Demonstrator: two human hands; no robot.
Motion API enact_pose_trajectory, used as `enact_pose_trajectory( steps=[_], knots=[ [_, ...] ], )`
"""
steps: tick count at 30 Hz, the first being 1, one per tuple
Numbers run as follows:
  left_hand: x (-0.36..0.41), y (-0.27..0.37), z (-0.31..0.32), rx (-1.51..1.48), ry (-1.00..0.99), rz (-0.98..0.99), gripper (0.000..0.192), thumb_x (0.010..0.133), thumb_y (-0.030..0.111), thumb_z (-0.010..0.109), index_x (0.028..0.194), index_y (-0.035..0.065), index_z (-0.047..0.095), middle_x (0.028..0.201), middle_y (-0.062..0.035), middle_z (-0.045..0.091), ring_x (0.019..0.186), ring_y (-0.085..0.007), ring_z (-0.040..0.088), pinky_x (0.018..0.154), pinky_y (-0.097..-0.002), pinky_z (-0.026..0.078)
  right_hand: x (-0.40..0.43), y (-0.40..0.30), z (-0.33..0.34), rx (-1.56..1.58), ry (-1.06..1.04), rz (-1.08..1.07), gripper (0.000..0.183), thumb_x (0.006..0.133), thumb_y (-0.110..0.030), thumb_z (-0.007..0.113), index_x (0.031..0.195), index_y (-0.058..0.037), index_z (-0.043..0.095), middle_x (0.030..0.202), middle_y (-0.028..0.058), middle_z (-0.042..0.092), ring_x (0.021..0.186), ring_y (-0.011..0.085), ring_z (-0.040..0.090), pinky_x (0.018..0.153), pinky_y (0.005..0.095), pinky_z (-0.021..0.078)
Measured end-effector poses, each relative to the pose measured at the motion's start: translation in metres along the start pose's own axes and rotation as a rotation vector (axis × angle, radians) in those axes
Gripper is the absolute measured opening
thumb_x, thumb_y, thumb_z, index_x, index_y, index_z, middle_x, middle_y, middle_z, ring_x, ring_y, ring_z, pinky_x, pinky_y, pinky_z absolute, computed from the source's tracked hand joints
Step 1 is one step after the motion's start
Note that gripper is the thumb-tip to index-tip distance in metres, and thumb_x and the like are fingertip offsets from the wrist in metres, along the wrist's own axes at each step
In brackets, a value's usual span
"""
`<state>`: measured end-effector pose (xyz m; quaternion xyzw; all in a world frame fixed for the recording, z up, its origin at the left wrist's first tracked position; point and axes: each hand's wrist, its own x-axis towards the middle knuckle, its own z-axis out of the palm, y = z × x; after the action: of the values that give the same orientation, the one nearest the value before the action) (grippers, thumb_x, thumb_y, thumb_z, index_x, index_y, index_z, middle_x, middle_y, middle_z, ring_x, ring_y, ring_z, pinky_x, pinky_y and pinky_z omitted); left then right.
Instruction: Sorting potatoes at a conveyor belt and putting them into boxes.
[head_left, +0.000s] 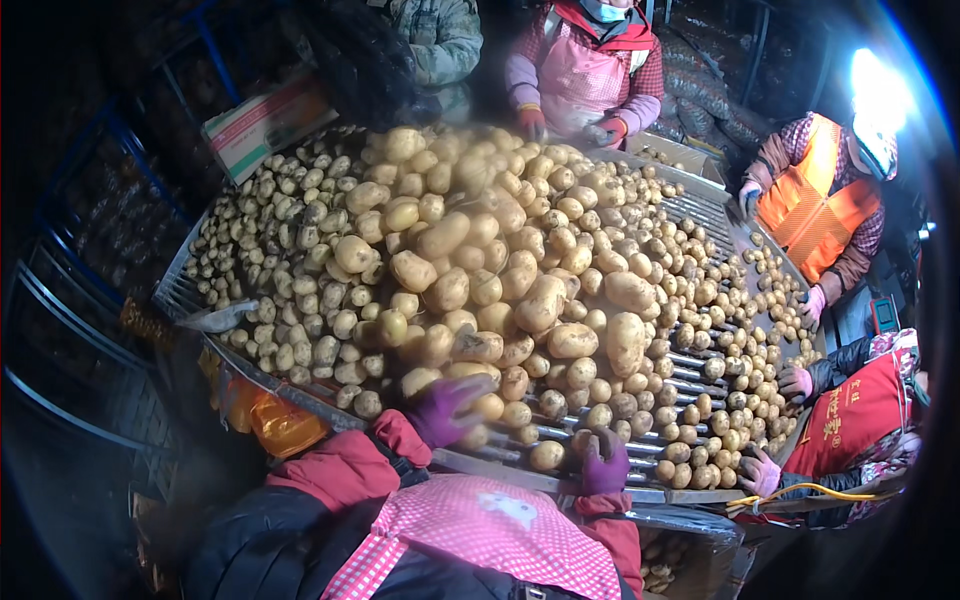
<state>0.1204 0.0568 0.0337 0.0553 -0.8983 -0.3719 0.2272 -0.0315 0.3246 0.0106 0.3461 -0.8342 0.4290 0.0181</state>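
Note:
A large heap of potatoes (480, 285), many dusted with soil, covers a sorting table of parallel metal rollers (645, 450). My left hand (448, 411), in a purple glove, reaches over the near edge and touches potatoes there. Its fingers are spread and blurred by motion. Further right along that edge is my right hand (606, 463), also gloved in purple, with its fingertips beside a small potato (582, 441). Whether it grips that potato is unclear. A single potato (547, 455) lies on the rollers between my hands.
Co-workers in a pink apron (581, 75), an orange vest (810, 195) and a red apron (855, 405) stand around the table. A plastic-lined carton (679, 540) with potatoes sits below the near edge. A yellow cable (817, 489) runs along the right corner. A metal scoop (217, 316) lies left.

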Motion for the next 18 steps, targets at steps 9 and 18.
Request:
enact_pose_trajectory(
  steps=[9,18],
  knots=[
    [-0.003,0.009,0.004,0.060,-0.025,-0.039,0.044,0.083,0.012,0.071,0.125,0.0055,0.060,0.120,-0.0170,0.065,0.104,-0.0347,0.065,0.088,-0.0414,0.054,-0.004,0.010,0.006,-0.029,0.094,-0.087,0.026,0.090,-0.016,0.067,0.112,-0.0023,0.066,0.109,0.0149,0.065,0.102,0.0267,0.065,0.090,0.0360,0.0506],
    [-0.021,0.008,-0.038,0.354,0.200,0.047,0.046,0.078,0.007,0.072,0.123,0.0048,0.061,0.123,-0.0167,0.064,0.105,-0.0341,0.066,0.085,-0.0398,0.055,-0.002,0.043,0.021,0.103,-0.017,0.130,0.027,0.089,-0.014,0.066,0.114,-0.0021,0.066,0.111,0.0159,0.067,0.105,0.0297,0.065,0.093,0.0377,0.0498]
  ],
)
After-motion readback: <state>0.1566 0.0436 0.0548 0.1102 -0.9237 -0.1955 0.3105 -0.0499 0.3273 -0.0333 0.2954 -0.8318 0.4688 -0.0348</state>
